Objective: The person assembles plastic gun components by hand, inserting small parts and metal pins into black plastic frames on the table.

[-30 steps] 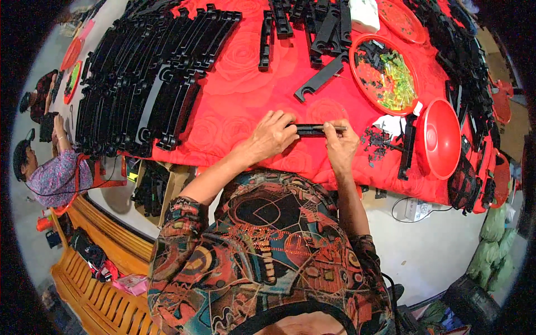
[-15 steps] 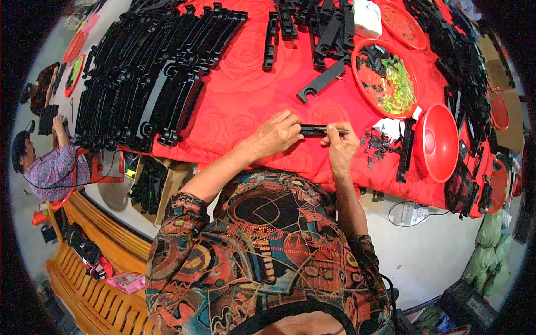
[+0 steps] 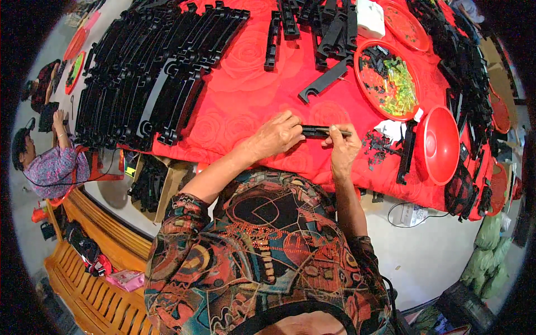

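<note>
Over the near edge of the red-clothed table, my left hand [image 3: 279, 133] is closed around one end of a long black plastic part [image 3: 314, 131]. My right hand [image 3: 344, 148] pinches a thin dark stick-like tool [image 3: 345, 133] against the part's other end; its exact kind is too small to tell. Fingers hide much of the part. Just right of my right hand lie scattered small black pieces [image 3: 377, 152] and a similar black part [image 3: 407, 151]. Beyond sits a red tray [image 3: 365, 94] with small black pieces and clear yellowish pieces [image 3: 398, 89].
Long black parts [image 3: 134, 84] are stacked in rows at the left, and others [image 3: 335, 33] lie loose at the far side. A red bowl [image 3: 438, 145] tilts at the right, near a black heap [image 3: 466, 89]. Another person [image 3: 53, 164] works at far left beside a wooden bench [image 3: 95, 279].
Both hands keep nearly the same place and grip. The tool and right fingers have shifted very slightly; the view itself has moved a little.
</note>
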`<action>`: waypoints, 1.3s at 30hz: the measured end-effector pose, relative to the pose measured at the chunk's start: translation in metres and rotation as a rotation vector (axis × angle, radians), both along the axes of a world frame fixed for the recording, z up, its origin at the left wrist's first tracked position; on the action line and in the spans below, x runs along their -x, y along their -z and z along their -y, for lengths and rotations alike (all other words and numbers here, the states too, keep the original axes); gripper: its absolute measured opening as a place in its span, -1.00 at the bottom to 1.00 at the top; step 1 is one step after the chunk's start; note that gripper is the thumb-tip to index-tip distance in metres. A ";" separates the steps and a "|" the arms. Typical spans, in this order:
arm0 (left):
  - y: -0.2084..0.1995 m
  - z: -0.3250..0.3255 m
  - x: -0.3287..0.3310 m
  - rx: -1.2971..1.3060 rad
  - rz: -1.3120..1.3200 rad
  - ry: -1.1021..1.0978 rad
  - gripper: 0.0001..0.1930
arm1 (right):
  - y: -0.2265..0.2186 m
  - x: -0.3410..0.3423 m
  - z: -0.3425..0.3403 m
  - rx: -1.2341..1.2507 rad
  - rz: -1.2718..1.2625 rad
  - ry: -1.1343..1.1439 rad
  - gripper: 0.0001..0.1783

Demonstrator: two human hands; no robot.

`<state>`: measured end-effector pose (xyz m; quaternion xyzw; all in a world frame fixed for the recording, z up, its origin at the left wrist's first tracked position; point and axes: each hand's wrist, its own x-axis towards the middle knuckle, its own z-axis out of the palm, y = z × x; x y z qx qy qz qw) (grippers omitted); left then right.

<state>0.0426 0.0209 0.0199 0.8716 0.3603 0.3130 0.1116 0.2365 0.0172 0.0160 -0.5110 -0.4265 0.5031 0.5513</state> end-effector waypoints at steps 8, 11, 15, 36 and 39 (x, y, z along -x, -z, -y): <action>0.004 -0.001 -0.002 -0.011 0.000 0.004 -0.80 | -0.002 0.000 0.003 -0.003 0.019 0.030 -0.89; 0.004 -0.002 -0.002 0.007 0.013 0.006 -0.82 | -0.013 0.004 0.009 -0.091 0.067 0.095 -0.90; 0.001 0.000 -0.001 0.016 0.031 0.003 -0.83 | -0.017 0.000 0.005 -0.134 0.201 0.067 -0.90; 0.004 0.002 -0.018 -0.085 -0.025 -0.235 -0.74 | -0.018 0.003 0.003 -0.092 0.225 -0.045 -0.89; 0.005 0.002 -0.023 -0.123 -0.003 -0.296 -0.76 | -0.022 0.006 0.002 -0.119 0.183 -0.039 -0.89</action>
